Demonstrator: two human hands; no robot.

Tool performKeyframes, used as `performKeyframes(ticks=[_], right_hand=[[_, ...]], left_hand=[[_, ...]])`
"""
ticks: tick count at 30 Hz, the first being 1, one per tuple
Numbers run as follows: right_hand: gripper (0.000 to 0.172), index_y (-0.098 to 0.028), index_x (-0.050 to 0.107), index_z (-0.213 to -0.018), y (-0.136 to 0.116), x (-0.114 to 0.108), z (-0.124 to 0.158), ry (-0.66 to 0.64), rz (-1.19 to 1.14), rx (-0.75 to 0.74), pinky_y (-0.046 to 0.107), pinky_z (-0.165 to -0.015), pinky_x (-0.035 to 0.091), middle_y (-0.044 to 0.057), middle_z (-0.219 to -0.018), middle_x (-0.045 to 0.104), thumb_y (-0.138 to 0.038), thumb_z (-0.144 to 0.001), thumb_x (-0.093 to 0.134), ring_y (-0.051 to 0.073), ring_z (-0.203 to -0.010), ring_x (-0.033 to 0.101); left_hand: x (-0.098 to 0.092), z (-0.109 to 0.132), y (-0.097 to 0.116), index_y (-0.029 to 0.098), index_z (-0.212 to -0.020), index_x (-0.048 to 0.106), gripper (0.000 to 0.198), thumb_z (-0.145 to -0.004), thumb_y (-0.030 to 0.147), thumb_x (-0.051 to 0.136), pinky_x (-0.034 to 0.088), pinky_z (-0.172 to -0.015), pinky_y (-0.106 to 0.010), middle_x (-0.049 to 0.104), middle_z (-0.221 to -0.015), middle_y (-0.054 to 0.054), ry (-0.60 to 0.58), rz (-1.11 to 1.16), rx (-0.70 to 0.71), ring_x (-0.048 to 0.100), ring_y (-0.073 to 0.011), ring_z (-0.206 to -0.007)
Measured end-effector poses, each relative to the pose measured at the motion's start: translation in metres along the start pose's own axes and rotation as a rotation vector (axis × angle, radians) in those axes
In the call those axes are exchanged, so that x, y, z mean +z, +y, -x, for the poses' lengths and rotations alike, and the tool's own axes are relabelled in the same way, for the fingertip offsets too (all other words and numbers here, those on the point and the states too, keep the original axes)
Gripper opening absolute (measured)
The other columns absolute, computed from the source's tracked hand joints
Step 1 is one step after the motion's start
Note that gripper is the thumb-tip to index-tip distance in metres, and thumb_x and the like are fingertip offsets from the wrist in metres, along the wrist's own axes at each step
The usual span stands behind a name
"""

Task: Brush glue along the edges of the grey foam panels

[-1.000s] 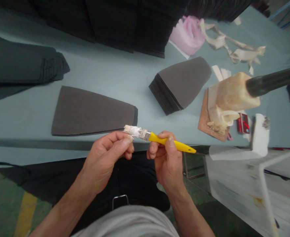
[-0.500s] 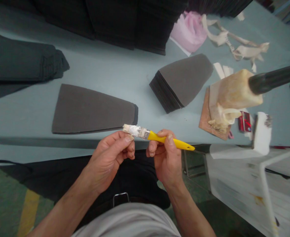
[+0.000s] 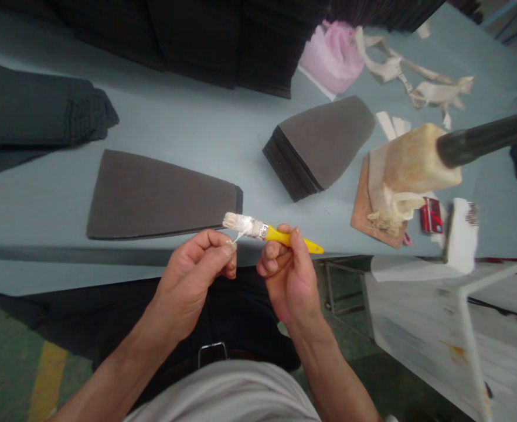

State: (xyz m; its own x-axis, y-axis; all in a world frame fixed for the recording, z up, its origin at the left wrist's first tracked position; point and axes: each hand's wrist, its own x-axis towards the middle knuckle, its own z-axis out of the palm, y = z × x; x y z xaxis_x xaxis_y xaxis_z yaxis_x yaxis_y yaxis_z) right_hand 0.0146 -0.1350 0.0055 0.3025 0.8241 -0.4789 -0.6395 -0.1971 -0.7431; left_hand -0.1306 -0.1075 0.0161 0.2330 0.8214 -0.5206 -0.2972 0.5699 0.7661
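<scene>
The right hand point(image 3: 289, 272) is clamped on the yellow handle of a paint brush point(image 3: 285, 237), with the thumb on top, the fingers curled beneath, and the white-caked bristles pointing left. The left hand point(image 3: 192, 275) sits just beside it, thumb and forefinger pinched on a thin white strand point(image 3: 236, 237) drawn from the bristles. The hands are apart, linked only by the brush and that strand, which hang just over the near edge of a pale blue table point(image 3: 174, 129).

Work like this likely goes best with a firm grip near the metal band point(image 3: 262, 232) and a slow pull along the bristles, since a sharp tug could snap the strand.

Just beyond the brush lies a dark foam sheet point(image 3: 153, 196). Farther right sit a stack of foam sheets point(image 3: 315, 146) and a glue-crusted block on a black handle point(image 3: 417, 161), resting over a wooden board point(image 3: 361, 199) — a pink roll point(image 3: 331, 58) and beige scraps point(image 3: 417, 79) lie at the far edge.
</scene>
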Motion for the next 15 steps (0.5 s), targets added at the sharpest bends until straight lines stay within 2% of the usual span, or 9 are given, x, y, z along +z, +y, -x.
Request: performKeyframes(ticks=[7,15], right_hand=[[0.028,-0.024,0.065,-0.098,0.004,0.001,-0.003,0.029,-0.059,0.02,0.017,-0.048,0.045,-0.01,-0.061,0.063,-0.049,-0.091,0.076,0.006,-0.047,0.049],[0.031,-0.024,0.066,-0.102,0.015,-0.003,-0.002,-0.029,0.155,-0.236,0.018,-0.054,0.052,-0.007,-0.07,0.071,-0.054,-0.1,0.069,0.007,-0.054,0.059]], left_hand=[[-0.004,-0.002,-0.004,0.021,-0.073,0.065,0.02,-0.083,0.033,0.077,0.045,-0.064,-0.023,0.063,-0.065,0.003,0.016,-0.055,0.064,0.056,-0.011,-0.063],[-0.008,0.001,-0.008,0.022,-0.078,0.067,0.017,-0.089,0.032,0.075,0.044,-0.064,-0.022,0.064,-0.07,0.004,0.034,-0.207,0.208,0.055,-0.0104,-0.065]])
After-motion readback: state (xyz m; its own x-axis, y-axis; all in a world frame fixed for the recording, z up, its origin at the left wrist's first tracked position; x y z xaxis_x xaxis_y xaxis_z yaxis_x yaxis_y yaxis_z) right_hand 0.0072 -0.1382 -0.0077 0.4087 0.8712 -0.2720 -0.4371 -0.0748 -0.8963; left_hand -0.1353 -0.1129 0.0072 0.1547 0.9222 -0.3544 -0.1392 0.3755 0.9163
